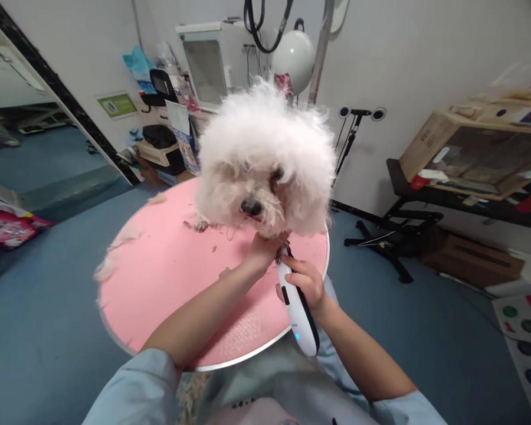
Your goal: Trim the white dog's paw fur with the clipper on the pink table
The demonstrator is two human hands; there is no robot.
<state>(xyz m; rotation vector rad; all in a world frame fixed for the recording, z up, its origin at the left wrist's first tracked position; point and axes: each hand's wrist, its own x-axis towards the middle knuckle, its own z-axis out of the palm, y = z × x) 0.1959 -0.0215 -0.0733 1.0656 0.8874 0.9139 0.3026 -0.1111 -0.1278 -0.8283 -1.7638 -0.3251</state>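
Observation:
A fluffy white dog [265, 141] is on a round pink grooming table [172, 283], its head facing me. My right hand [307, 282] is closed around a white and black hair clipper [298, 313] with a small blue light lit. The clipper's head points up and away from me, close to my left hand. Beneath the dog's chin, my left hand [265, 251] is closed around what looks like a front paw; its fingers are partly hidden. Another paw [200, 225] rests on the table. Tufts of cut hair [108, 265] lie along the left rim.
A metal grooming post [322, 53] rises behind the dog, with a black loop [265, 44] hanging nearby. On the right, a wooden case [482, 150] sits on a black stand. Bags and a pet carrier [159, 154] are at the back left.

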